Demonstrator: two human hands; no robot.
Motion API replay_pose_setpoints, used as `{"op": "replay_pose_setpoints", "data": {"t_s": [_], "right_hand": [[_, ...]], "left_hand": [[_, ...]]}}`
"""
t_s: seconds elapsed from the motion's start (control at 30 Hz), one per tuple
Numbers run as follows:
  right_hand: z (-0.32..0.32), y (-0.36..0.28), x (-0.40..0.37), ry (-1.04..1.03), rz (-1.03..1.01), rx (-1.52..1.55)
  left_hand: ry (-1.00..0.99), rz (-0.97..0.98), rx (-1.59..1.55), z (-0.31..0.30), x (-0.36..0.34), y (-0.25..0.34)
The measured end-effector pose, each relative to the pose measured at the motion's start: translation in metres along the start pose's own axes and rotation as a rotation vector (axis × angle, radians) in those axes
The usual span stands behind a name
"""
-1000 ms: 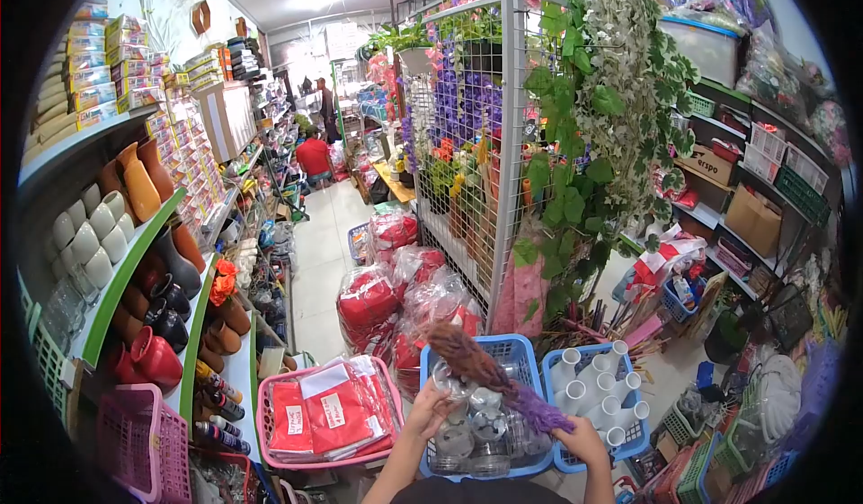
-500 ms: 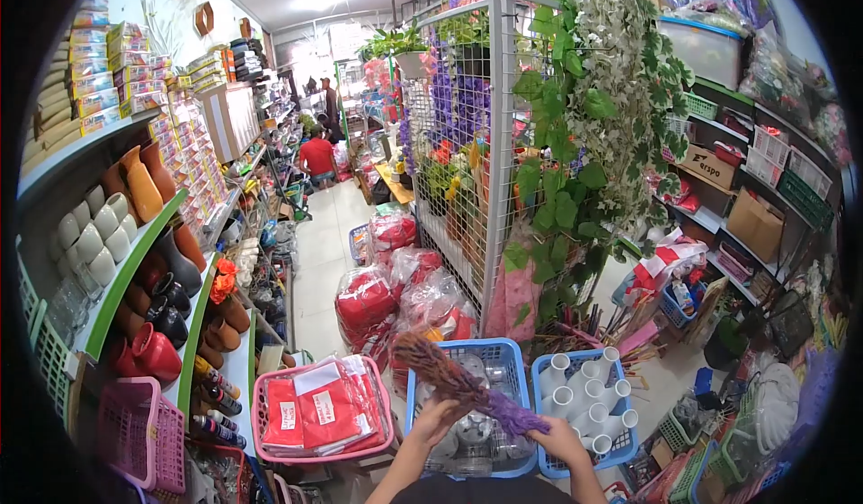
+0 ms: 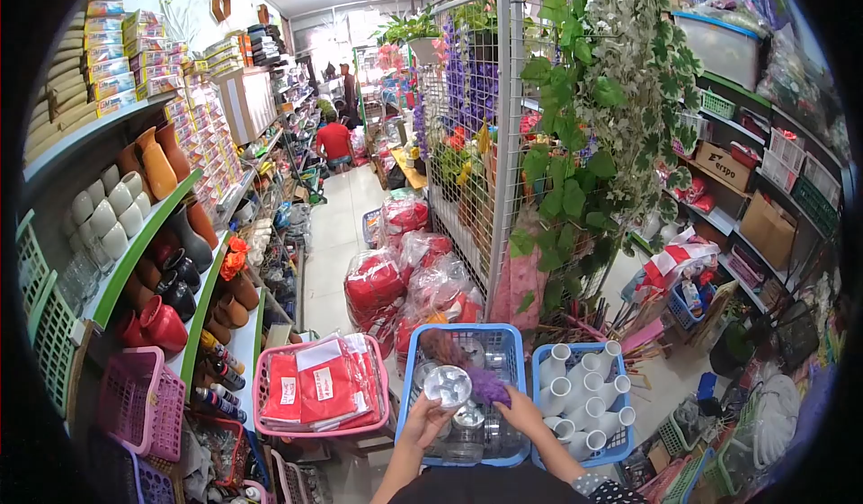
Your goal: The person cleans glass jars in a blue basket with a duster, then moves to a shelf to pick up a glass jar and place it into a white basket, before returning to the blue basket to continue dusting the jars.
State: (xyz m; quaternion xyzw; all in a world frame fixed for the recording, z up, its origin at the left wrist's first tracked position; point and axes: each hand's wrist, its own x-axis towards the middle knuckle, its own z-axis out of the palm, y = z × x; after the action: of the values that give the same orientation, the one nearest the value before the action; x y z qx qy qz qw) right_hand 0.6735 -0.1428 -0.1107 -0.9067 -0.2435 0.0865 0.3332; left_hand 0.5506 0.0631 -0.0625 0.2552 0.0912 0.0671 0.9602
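Left hand: your left hand [image 3: 421, 420] has its fingers curled round a clear round plastic pot [image 3: 447, 385], raised just above the blue plastic mesh basket [image 3: 460, 329].
Right hand: your right hand [image 3: 523, 411] is closed on the near end of a fuzzy purple-and-brown stem [image 3: 485, 383]. The stem slants across the basket's mouth, its brownish tip towards the far left corner.
Step in hand: as I read it, you are sorting through the clear pots in that basket, one lifted for a look and the stem held aside.
Next move: it would call for a firm grip on the slick pot, and for keeping the stem's tip off the loose pots beneath.
Neighbours: a smaller blue basket of white tubes [image 3: 575, 348] sits right against it on your right. A pink basket of red packets [image 3: 315, 433] stands just beside it on your left.
Hidden: your left palm faces away, so how many fingers bear on the pot cannot be told. Part of the stem seems to pass behind the pot. Both forearms are cut off by the lower edge.
Hard to make out: whether the pot has a lid, and how many pots lie in the basket.
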Motion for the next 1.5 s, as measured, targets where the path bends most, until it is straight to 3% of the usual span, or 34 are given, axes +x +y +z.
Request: {"op": "replay_pose_setpoints", "data": {"t_s": [0.37, 0.43, 0.53, 0.83, 0.9, 1.17, 1.5], "right_hand": [[-0.026, -0.020, -0.006, -0.073, -0.068, -0.152], [-0.033, -0.034, -0.004, 0.032, -0.238, 0.196], [-0.056, -0.078, -0.012, -0.054, -0.380, 0.424], [-0.012, -0.149, -0.008, -0.321, -0.686, 0.430], [0.010, -0.169, -0.006, -0.340, -0.858, 0.411], [0.090, -0.296, -0.074, -0.843, -1.093, 0.579], [0.182, -0.398, -0.274, -1.442, -1.492, 0.585]], "left_hand": [[0.027, 0.028, 0.027, 0.008, -0.009, -0.003], [0.031, 0.017, 0.036, 0.002, -0.011, -0.006], [0.004, -0.026, 0.035, 0.003, -0.019, -0.005], [0.076, 0.142, 0.171, -0.007, -0.077, 0.030], [0.097, 0.230, 0.162, -0.015, -0.104, 0.044], [0.360, 0.657, 0.064, -0.061, -0.270, 0.060], [0.763, 1.225, -0.096, -0.068, -0.502, -0.029]]}}
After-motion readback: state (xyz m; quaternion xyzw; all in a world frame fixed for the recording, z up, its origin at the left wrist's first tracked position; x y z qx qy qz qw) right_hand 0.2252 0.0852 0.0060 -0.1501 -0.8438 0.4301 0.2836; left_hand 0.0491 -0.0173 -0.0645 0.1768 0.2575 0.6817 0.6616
